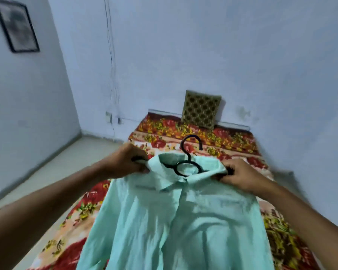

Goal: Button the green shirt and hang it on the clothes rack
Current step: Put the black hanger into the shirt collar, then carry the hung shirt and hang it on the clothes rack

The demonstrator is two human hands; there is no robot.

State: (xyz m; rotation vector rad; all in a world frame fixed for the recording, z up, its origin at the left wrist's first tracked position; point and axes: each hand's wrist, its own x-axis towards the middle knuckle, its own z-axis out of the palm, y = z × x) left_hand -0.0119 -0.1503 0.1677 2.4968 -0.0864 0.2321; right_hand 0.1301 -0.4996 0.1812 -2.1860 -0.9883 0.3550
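Observation:
The pale green shirt (pixel 172 217) hangs in front of me with its front placket closed, held up above the bed. A black plastic hanger (pixel 187 162) sits inside its collar, the hook sticking up past the neck. My left hand (pixel 125 162) grips the shirt's left shoulder together with the hanger's arm end. My right hand (pixel 240 175) grips the right shoulder and the other hanger end the same way. No clothes rack is in view.
Below the shirt lies a bed (pixel 232 141) with a red and yellow floral cover. A patterned cushion (pixel 201 109) leans on the blue wall at its head. Bare floor (pixel 66 164) runs along the left, with wall sockets (pixel 113 118) and a framed picture (pixel 16 26).

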